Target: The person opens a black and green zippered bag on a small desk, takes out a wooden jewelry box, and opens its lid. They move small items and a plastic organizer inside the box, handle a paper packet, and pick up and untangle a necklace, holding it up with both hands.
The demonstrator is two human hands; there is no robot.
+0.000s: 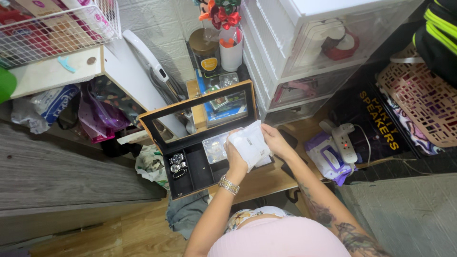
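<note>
Head view. Left hand [236,154] and right hand [273,140] both grip a white packet [251,145] between them, fingers closed on its edges — held just above the open watch box [200,157] on the wooden table [266,178]. The box's left compartment holds two watches [178,164]; its glass lid [200,112] stands upright. White drawers [304,57] rise behind.

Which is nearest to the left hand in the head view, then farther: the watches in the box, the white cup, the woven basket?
From the left hand:
1. Watches, just to its left in the open box's compartment.
2. White cup, up behind the box.
3. Woven basket, far right.
</note>
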